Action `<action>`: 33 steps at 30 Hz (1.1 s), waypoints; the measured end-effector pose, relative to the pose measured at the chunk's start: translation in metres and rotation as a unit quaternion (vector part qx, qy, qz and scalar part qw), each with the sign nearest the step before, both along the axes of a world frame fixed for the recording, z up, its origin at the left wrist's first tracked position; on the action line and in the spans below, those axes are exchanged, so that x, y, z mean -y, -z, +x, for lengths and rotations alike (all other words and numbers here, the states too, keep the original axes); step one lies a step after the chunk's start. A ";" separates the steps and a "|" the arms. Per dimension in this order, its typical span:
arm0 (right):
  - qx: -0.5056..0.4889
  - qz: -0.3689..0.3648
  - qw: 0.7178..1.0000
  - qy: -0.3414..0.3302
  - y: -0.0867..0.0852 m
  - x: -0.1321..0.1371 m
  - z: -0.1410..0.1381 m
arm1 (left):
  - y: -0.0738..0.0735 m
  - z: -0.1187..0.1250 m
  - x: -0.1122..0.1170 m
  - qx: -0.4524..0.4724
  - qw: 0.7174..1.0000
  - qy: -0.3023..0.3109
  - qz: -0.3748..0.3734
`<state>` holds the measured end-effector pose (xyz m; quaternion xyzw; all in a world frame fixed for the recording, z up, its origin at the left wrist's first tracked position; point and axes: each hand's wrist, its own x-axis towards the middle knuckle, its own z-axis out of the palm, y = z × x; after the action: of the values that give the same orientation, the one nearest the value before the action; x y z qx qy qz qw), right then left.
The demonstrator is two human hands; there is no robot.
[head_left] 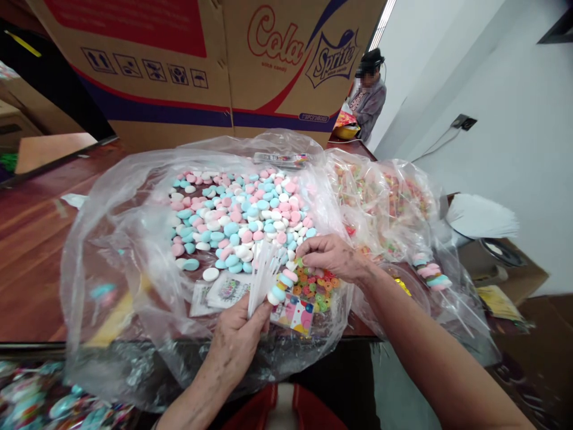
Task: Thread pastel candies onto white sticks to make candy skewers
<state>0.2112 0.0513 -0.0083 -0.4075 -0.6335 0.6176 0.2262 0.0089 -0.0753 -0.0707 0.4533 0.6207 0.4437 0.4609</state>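
Note:
My left hand (242, 334) is closed around a fanned bundle of thin white sticks (263, 272). Between its thumb and fingers is also a candy skewer (280, 289), strung with pink, blue, white and yellowish pieces. At the tip of that skewer, my right hand (329, 254) pinches a small green ring candy (299, 261). Below the right hand lies a heap of red, orange and green ring candies (329, 283). Beyond both hands spreads a pile of pink, blue and white oval candies (242, 218) on clear plastic. Small printed packets (228, 291) lie beside my left hand.
A big cardboard carton (179, 71) stands behind the candy. Bags of ring candies (380, 191) sit at right, near a finished-looking candy skewer (432, 272) and a box with white sheets (483, 215). Wrapped candies (58, 400) are at lower left. Another person (371, 98) works farther back.

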 end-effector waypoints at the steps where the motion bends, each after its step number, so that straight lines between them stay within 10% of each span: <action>1: 0.006 -0.006 1.000 -0.001 0.000 0.000 -0.001 | 0.001 0.000 0.000 0.003 1.000 0.003 -0.003; 15: 0.085 0.199 0.976 -0.016 -0.006 0.007 -0.005 | 0.006 -0.001 0.000 0.021 0.999 0.004 -0.028; 21: 0.006 0.154 0.986 0.067 0.004 0.012 -0.010 | 0.013 0.000 -0.002 0.030 0.999 -0.022 -0.012; 33: 0.023 0.139 0.990 0.018 0.004 0.024 -0.014 | 0.011 -0.004 -0.001 0.010 1.000 0.016 -0.021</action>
<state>0.1975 0.0274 -0.0126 -0.3970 -0.7108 0.5102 0.2770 0.0048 -0.0743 -0.0821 0.4492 0.6178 0.4276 0.4834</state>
